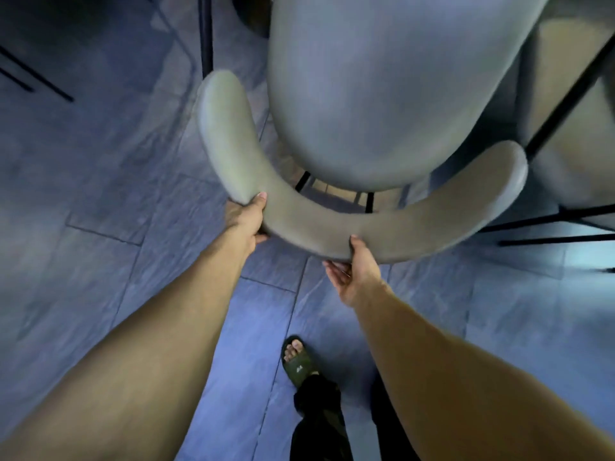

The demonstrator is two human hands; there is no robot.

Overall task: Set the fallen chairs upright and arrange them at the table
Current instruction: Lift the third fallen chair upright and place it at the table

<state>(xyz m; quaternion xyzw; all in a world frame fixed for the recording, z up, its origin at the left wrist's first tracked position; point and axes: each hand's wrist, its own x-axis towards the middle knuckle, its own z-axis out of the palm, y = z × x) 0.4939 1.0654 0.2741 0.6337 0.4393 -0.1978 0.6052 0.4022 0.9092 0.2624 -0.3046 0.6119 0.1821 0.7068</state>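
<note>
A grey padded chair stands upright right below me, its rounded seat (382, 94) filling the upper middle of the view. Its curved backrest (416, 224) wraps around the near side of the seat. My left hand (246, 217) grips the backrest at its left bend, thumb on top. My right hand (356, 271) holds the lower edge of the backrest near its middle, fingers under the rim. The chair's black legs (368, 201) show through the gap between seat and backrest. No table top is clearly visible.
Another grey chair (572, 134) with black metal legs (549, 217) stands close on the right. A black vertical leg (206, 34) rises at the top left of the seat. Blue-grey floor tiles (100, 194) spread to the left. My sandalled foot (298, 361) is below the chair.
</note>
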